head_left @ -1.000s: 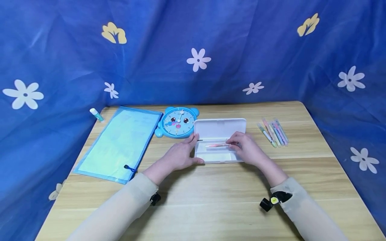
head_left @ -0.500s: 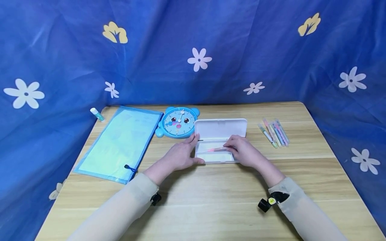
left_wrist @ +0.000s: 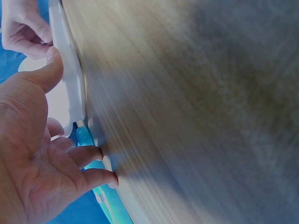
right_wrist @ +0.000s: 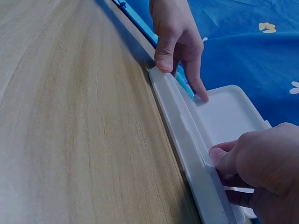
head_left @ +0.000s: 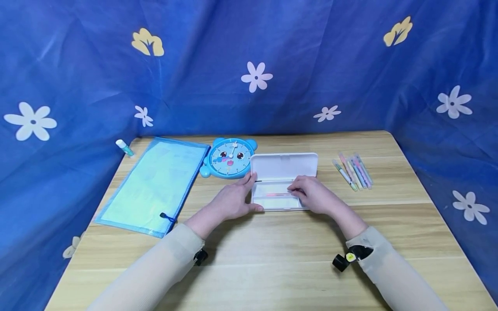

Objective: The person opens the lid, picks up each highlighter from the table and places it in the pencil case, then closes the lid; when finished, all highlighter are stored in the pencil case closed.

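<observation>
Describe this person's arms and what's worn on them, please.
The left sleeve and right sleeve are long and pale beige. A small black left wrist device and black right wrist device sit by the cuffs, the right one bearing a yellow marking. The left grip and right grip are bare, without gloves.

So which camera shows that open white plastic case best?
The head view: it shows the case, raised lid and compartments together. The left wrist view catches its front wall and lid, partly behind the left hand; the right wrist view, that wall and more lid, partly behind the right hand.
</observation>
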Demonstrator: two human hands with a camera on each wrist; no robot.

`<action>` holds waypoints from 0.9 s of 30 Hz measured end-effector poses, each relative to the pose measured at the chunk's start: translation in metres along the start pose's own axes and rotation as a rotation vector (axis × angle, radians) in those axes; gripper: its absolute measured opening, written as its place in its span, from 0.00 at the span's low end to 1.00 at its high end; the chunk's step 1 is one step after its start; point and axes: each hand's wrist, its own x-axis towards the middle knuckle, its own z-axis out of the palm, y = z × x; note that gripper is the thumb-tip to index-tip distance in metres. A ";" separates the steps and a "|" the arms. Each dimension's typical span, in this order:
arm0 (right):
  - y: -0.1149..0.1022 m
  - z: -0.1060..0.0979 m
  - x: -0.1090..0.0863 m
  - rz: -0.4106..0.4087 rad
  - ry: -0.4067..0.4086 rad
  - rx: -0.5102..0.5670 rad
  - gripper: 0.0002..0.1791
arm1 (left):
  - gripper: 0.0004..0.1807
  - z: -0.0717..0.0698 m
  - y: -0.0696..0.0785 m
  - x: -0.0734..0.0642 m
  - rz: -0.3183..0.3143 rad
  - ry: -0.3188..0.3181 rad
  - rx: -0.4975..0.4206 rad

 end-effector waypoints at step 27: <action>0.022 -0.052 -0.035 0.041 0.304 0.143 0.10 | 0.64 0.001 0.001 0.002 -0.021 -0.011 -0.005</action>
